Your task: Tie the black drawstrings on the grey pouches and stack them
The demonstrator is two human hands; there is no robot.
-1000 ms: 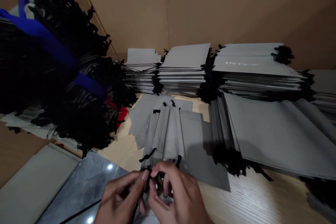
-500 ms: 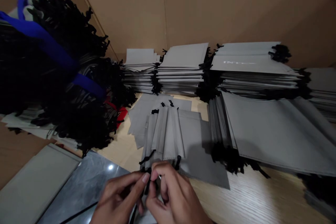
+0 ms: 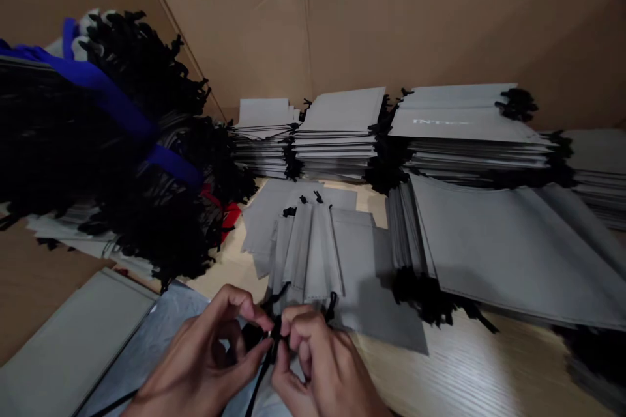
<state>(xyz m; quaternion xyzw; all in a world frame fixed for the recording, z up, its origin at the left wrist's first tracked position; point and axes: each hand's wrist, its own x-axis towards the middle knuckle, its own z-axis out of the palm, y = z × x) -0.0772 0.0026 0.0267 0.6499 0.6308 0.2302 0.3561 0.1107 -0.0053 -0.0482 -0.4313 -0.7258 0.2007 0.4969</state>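
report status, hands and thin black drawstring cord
Left hand, right hand pinching black drawstring cord. Flat grey fabric pouches fanned just beyond. Big black-corded pouch heap left, not touching.

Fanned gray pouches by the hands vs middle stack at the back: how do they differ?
The fanned gray pouches overlap in a loose spread on the tabletop; the middle stack of pouches lies in a squared flat pile. The left hand and right hand pinch a black drawstring at the fanned pouches' near end; no hand touches the stack, whose cords bunch at its sides. Both are gray with black cords.
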